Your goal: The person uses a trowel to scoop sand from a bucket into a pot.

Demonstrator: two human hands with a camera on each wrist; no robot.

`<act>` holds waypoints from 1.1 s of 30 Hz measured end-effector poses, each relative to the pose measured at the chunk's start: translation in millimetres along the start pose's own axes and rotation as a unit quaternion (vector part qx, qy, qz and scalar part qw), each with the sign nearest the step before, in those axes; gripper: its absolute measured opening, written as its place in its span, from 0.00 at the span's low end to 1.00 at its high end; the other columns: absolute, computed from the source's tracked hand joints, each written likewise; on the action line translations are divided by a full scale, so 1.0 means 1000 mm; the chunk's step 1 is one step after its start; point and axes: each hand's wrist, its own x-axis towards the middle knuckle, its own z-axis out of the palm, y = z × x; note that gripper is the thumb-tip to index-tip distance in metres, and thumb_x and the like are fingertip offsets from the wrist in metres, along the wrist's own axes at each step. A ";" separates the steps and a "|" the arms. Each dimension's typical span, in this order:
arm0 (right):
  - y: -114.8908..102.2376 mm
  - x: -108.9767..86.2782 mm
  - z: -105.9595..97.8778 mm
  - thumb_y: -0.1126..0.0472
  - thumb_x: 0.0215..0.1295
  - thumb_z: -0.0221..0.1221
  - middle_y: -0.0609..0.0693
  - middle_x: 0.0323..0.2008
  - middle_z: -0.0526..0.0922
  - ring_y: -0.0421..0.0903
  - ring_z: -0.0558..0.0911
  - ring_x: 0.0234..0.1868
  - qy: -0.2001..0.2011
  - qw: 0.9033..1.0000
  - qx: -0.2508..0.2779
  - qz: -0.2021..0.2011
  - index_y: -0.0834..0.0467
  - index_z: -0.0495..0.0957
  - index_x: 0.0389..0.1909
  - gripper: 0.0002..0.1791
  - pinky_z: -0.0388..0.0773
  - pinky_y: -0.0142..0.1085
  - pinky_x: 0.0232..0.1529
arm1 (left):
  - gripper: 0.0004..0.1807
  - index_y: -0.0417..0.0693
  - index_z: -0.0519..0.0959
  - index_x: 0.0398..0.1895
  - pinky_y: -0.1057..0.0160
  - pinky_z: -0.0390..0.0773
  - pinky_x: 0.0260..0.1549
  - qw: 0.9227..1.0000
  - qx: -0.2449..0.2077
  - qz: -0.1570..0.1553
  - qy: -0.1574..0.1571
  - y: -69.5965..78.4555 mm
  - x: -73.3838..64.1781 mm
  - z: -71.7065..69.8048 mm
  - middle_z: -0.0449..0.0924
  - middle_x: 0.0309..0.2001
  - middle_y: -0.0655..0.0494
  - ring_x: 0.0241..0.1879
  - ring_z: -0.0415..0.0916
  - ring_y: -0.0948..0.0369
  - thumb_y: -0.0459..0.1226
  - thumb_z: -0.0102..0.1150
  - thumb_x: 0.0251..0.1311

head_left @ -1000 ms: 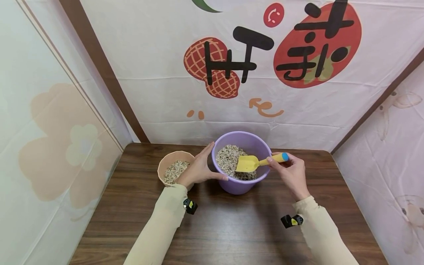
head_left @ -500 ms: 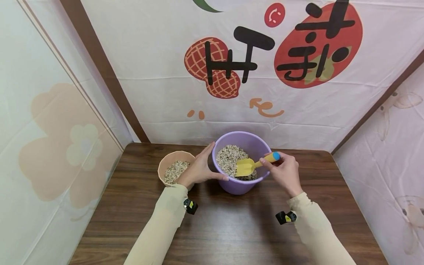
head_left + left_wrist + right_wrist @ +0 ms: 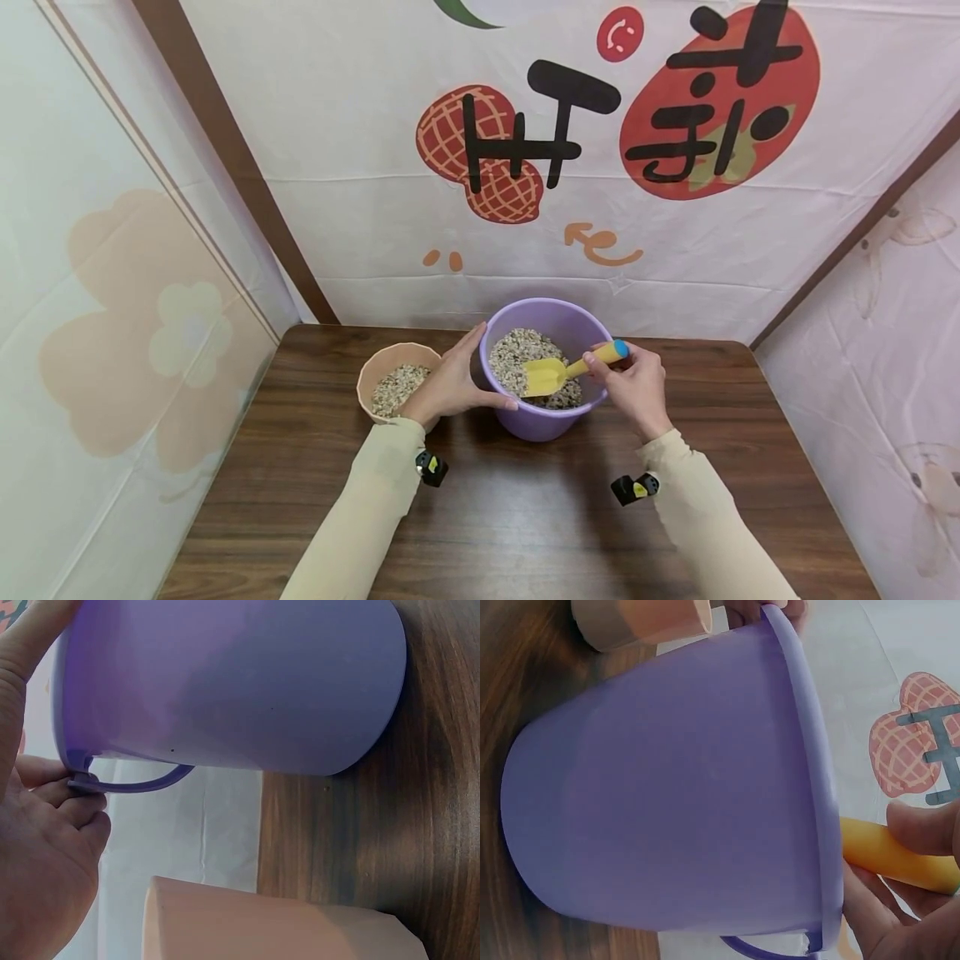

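Observation:
A purple bucket (image 3: pixel 534 423) stands on the table, partly filled with pale, speckled grain (image 3: pixel 517 354). My left hand (image 3: pixel 453 383) grips its rim on the left side, thumb at the front; in the left wrist view, fingers curl near the bucket's handle (image 3: pixel 142 785). My right hand (image 3: pixel 637 387) holds a yellow toy shovel (image 3: pixel 545 377) by its blue-tipped handle, over the bucket's right rim. The shovel's blade lies on the grain inside the bucket. In the right wrist view the bucket wall hides the blade, and only the yellow handle (image 3: pixel 892 855) shows.
Left of the bucket, under my left wrist, a peach-coloured bowl (image 3: pixel 365 385) holds more of the same grain. The brown wooden table (image 3: pixel 510 533) ends at a white printed cloth wall (image 3: pixel 360 233) close behind both containers.
My right hand has moved left with the shovel, whose blade has shifted left across the grain. The left hand, bucket and bowl stay where they were.

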 end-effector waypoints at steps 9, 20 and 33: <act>0.003 0.005 0.015 0.69 0.64 0.68 0.57 0.35 0.86 0.43 0.88 0.33 0.022 0.995 0.096 0.027 0.75 0.81 0.45 0.14 0.86 0.39 0.39 | 0.79 0.58 0.46 0.83 0.46 0.55 0.73 1.000 -0.016 -0.003 -0.005 0.000 0.000 0.001 0.45 0.81 0.54 0.78 0.46 0.55 0.60 0.87 0.26; 0.003 0.008 0.025 0.70 0.64 0.67 0.59 0.39 0.84 0.43 0.87 0.36 0.029 0.991 0.126 0.032 0.76 0.80 0.48 0.16 0.85 0.41 0.43 | 0.79 0.57 0.46 0.83 0.48 0.54 0.73 1.000 -0.002 0.004 -0.001 -0.001 0.000 0.001 0.45 0.81 0.54 0.78 0.46 0.56 0.60 0.87 0.25; 0.002 0.010 0.007 0.65 0.63 0.70 0.62 0.40 0.84 0.45 0.88 0.35 -0.052 0.997 -0.044 0.027 0.69 0.82 0.48 0.15 0.85 0.34 0.37 | 0.79 0.57 0.46 0.83 0.48 0.55 0.73 1.000 0.007 -0.001 -0.004 0.000 0.001 0.000 0.45 0.81 0.54 0.78 0.45 0.57 0.61 0.86 0.27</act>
